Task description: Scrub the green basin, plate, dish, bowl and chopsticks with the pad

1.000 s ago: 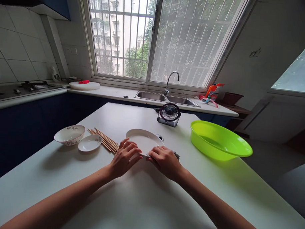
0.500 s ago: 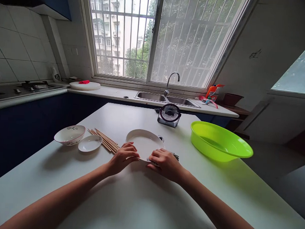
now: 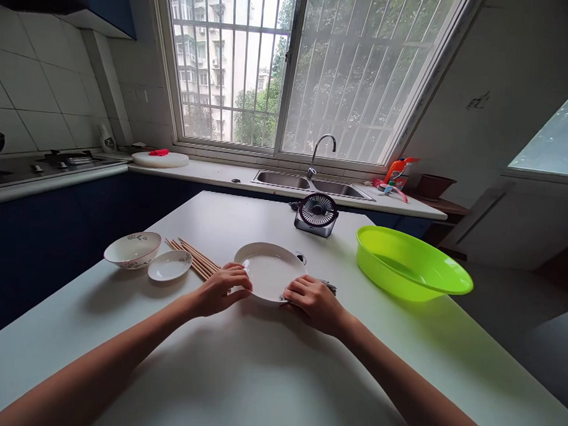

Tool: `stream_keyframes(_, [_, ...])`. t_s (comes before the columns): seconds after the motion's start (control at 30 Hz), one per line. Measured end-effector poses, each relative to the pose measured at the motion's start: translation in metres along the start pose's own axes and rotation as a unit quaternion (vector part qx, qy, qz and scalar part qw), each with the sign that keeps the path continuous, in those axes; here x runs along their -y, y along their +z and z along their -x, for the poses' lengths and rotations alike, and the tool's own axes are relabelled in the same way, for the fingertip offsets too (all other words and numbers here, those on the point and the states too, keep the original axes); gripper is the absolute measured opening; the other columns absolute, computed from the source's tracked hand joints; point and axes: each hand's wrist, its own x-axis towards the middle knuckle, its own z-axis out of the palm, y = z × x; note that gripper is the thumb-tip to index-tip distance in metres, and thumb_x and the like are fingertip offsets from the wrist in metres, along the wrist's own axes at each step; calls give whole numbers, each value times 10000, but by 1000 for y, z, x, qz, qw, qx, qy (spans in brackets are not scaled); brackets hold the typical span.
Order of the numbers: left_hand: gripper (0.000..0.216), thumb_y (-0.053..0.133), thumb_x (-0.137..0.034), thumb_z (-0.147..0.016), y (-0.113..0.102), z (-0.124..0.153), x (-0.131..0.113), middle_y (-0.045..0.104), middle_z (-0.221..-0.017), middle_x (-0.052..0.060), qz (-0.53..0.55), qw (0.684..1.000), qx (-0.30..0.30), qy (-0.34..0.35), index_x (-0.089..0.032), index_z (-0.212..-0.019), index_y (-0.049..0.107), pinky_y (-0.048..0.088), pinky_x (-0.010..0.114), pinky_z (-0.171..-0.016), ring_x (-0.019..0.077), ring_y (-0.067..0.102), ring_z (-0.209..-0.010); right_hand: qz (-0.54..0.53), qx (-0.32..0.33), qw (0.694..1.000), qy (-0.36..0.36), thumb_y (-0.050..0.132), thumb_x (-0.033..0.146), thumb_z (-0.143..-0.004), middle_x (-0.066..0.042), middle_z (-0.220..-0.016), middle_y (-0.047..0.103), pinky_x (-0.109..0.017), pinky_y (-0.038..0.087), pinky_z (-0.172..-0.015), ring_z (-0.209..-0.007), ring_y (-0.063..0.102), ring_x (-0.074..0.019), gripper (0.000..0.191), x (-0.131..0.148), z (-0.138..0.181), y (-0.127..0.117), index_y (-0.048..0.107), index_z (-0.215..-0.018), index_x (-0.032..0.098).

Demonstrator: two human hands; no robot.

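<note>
In the head view, a white oval plate [image 3: 269, 268] lies in front of me on the white table [image 3: 241, 367]. My left hand [image 3: 224, 289] grips its near left rim, the fingers on top and the thumb along the edge. On the near right rim my right hand [image 3: 314, 302] has its fingers curled over the edge, with the thumb hidden below. A bundle of wooden chopsticks [image 3: 197, 258] lies just past my left hand. Left of these are a small white dish [image 3: 169, 266] and a floral bowl [image 3: 132, 250]. A grey patterned thing [image 3: 330, 288] shows partly behind my right hand.
A bright green basin [image 3: 410, 267] stands on the right of the table. At the back is a small black fan [image 3: 317, 213]. Beyond the table run a counter with a double sink [image 3: 283, 179] and a round white board [image 3: 160, 159] carrying a red cloth [image 3: 159, 152].
My hands have moved slightly apart along the near rim, the left one leftward and the right one rightward. The plate has stayed almost in place.
</note>
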Motion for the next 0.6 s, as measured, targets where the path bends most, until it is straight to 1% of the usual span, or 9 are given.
stream_keyframes(0.07, [171,495,-246,-986,4,0,-7,693,-839,25,-28,1000,8,0,-199,-930,650,463,356,-908,155,621,-799,2,-13,1000,0,443,320,-1019,-63,-809,654,-300,424,-717,-717,559,-161,296,1,-1,1,640,-857,169])
stream_keyframes(0.13, [179,485,-278,-994,11,0,-14,696,-890,35,-59,998,8,1,-199,-999,646,451,346,-874,166,615,-830,6,-28,1000,-1,444,321,-1020,-57,-790,650,-301,417,-704,-701,553,-159,299,2,-2,1,639,-850,172])
stream_keyframes(0.27, [227,492,-355,-994,29,0,-23,700,-927,45,-120,993,-21,-7,-201,-1063,645,428,341,-852,181,603,-847,15,-37,999,4,454,311,-1016,-47,-765,642,-305,407,-691,-683,546,-158,295,6,-5,2,636,-830,171])
stream_keyframes(0.33, [232,504,-369,-988,35,0,-23,700,-894,38,-132,990,-39,-11,-205,-1032,662,411,331,-819,178,594,-820,19,-36,999,6,464,309,-1012,-46,-762,642,-306,407,-691,-684,547,-160,291,9,-6,2,634,-821,172])
stream_keyframes(0.4, [245,498,-364,-992,39,0,-23,692,-826,22,-124,991,-49,-16,-209,-943,682,388,319,-790,165,581,-780,20,-35,999,6,471,306,-1010,-46,-763,644,-306,408,-697,-688,551,-160,282,11,-6,3,637,-824,174])
stream_keyframes(0.5, [333,469,-378,-1004,41,1,-21,673,-756,6,-88,994,-56,-34,-206,-826,692,366,309,-784,144,561,-739,7,-40,999,11,470,321,-1011,-46,-765,649,-307,412,-713,-703,564,-161,281,13,-7,4,642,-844,176])
stream_keyframes(0.6, [381,465,-414,-1001,41,1,-20,666,-734,4,-57,995,-66,-47,-203,-796,707,354,313,-786,138,547,-721,-16,-46,999,12,455,350,-1018,-49,-766,650,-304,413,-709,-712,571,-162,307,11,-6,6,644,-850,176])
